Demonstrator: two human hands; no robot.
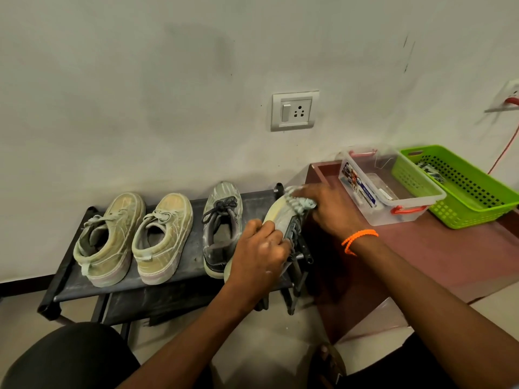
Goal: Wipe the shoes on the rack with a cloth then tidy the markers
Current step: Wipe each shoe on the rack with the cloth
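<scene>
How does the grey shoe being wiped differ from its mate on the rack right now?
The held grey shoe is tipped on its side, sole showing; the other grey shoe sits upright. The left hand grips the held one while the right hand presses a cloth; its mate is untouched.

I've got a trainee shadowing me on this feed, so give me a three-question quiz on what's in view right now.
1. True or false: the left hand grips a shoe tipped on its side at the right end of the rack.
2. What does the right hand hold against that shoe: A) a brush, B) a cloth, C) a marker?
3. How many shoes stand upright on the rack?

Key
1. True.
2. B, the cloth is bunched under the fingers at the toe end.
3. Three: two tan shoes and one grey shoe.
</scene>
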